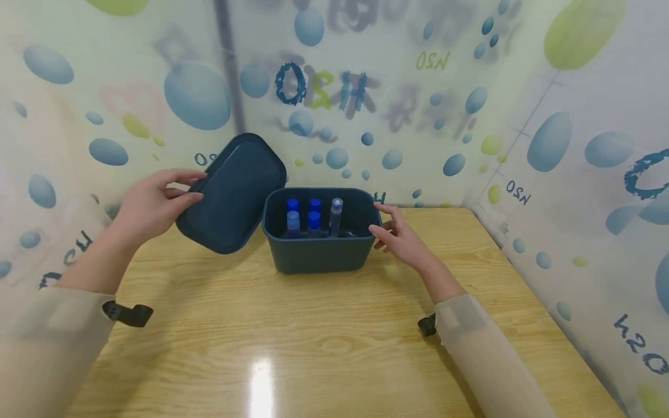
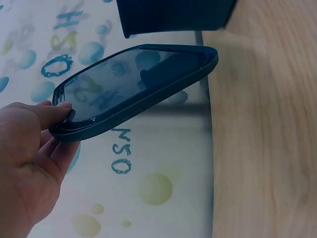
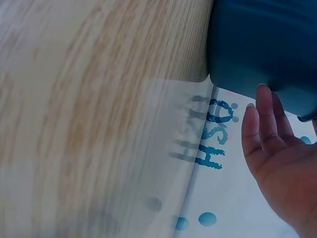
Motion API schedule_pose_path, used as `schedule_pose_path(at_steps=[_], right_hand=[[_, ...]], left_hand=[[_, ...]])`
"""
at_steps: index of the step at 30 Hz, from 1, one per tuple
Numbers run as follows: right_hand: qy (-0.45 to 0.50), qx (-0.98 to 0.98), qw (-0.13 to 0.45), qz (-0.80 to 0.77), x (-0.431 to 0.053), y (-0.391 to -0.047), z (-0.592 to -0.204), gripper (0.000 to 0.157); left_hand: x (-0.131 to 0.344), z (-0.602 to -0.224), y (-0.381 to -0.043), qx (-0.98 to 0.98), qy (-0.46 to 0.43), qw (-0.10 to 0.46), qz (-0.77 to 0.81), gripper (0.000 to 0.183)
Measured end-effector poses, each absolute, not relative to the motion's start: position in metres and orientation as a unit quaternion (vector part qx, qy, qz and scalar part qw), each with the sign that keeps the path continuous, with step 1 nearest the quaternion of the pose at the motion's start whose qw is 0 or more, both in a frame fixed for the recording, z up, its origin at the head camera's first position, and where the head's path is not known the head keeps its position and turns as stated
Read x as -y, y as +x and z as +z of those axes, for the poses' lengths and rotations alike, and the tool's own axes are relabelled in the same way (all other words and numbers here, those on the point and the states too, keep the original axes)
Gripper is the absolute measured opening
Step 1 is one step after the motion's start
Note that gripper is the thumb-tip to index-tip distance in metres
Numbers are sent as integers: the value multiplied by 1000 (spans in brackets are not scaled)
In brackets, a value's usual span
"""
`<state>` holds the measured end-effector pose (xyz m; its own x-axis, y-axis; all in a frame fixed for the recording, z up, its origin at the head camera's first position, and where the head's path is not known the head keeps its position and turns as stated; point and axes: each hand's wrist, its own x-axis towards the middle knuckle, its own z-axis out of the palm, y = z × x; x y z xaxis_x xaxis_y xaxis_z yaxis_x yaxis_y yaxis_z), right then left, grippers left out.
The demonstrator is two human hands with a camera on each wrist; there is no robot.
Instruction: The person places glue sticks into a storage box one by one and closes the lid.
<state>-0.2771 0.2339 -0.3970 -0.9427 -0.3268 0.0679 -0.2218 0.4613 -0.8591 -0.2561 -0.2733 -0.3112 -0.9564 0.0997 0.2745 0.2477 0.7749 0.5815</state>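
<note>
My left hand (image 1: 151,206) pinches one edge of a dark blue-green lid (image 1: 232,194) between thumb and fingers. The lid tilts in the air, left of a matching open storage box (image 1: 319,255). In the left wrist view, the lid's rimmed, glossy side (image 2: 129,84) shows. My right hand (image 1: 399,235) is at the box's right end, its fairly straight fingertips right at the wall and rim. Inside the box stand several small blue-capped containers (image 1: 314,220) and a slimmer, clear one (image 1: 335,217) with a pale top. Their lower parts are hidden by the front wall.
The box stands on a light wood-grain table (image 1: 324,337) near its back edge. Behind and to the right rise pale walls (image 1: 407,104) printed with blue and green drops and letters. A dark strap mount (image 1: 128,313) sticks out from my left wrist.
</note>
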Motion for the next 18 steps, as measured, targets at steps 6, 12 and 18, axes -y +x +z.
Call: schedule_pose_path(at_steps=[6, 12, 18], right_hand=[[-161, -853, 49, -493, -235, -278, -399, 67], [-157, -855, 48, -491, -235, -280, -401, 67], [-155, -857, 51, -488, -236, -280, -401, 67]], left_hand=[[253, -300, -272, 932, -120, 141, -311, 50], [236, -289, -282, 921, -150, 191, -304, 40], [217, -283, -291, 900, -183, 252, -305, 34]])
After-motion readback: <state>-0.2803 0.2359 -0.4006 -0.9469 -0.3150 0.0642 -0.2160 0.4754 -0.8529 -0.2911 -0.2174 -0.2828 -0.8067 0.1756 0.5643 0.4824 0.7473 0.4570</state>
